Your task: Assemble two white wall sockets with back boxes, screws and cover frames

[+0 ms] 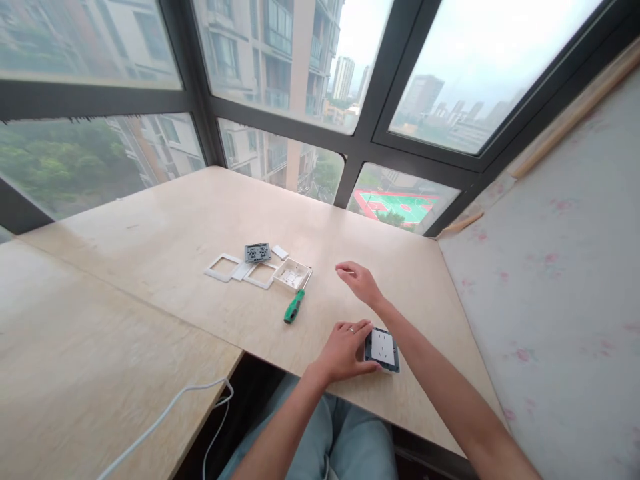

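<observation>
My left hand grips the left edge of a grey wall socket with a white face, which lies flat near the front edge of the wooden table. My right hand hovers above the table a little beyond the socket, with its fingers loosely spread and nothing in it. To its left lie a green-handled screwdriver, a white mounting box, two white square frames, a grey switch module and a small white piece.
A second wooden tabletop adjoins at the left, and a white cable hangs over its front edge. Large windows with dark frames stand behind the table. A pale floral-patterned surface runs along the right side.
</observation>
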`<control>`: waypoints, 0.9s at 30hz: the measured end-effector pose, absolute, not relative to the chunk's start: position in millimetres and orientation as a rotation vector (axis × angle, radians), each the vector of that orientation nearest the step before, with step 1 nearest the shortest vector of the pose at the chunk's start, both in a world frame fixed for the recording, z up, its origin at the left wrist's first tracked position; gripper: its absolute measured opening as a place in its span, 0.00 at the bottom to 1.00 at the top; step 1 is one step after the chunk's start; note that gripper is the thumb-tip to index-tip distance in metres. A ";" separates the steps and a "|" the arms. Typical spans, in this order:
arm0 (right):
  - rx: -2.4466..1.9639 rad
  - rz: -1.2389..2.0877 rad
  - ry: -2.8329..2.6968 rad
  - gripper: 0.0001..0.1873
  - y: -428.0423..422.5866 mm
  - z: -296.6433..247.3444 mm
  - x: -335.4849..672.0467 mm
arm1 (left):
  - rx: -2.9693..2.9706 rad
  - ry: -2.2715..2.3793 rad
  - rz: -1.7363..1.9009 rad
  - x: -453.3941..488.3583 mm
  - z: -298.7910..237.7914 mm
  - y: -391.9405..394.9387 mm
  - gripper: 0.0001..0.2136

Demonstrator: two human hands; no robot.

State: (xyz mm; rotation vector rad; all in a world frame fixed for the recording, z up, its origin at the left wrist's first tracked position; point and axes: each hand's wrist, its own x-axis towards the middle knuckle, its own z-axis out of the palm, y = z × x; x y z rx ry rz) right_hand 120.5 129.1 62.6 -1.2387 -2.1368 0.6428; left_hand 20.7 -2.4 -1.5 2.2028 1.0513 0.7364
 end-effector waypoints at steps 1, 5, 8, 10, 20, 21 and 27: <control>-1.237 0.627 -2.195 0.15 140.9 62.3 105.6 | 2.202 1.043 0.741 20.6 -1.8 -2.3 0.39; -1.259 0.542 -2.467 0.11 182.3 55.0 57.8 | 2.198 1.019 0.767 20.1 -0.6 -3.0 0.40; -1.302 0.481 -2.652 0.10 204.2 49.3 36.9 | 2.195 1.027 0.774 19.6 2.5 -4.2 0.36; -1.342 0.439 -2.741 0.10 214.2 47.1 29.4 | 2.192 1.029 0.777 19.2 4.4 -4.9 0.33; -1.467 0.260 -2.980 0.09 230.5 52.8 23.3 | 2.163 1.012 0.796 19.4 4.7 -4.7 0.33; -1.478 0.254 -2.986 0.09 231.0 53.1 24.3 | 2.166 1.014 0.791 19.7 4.3 -4.7 0.34; -1.529 0.319 -2.882 0.06 229.9 53.3 44.8 | 2.183 1.015 0.791 20.8 -0.6 -4.0 0.39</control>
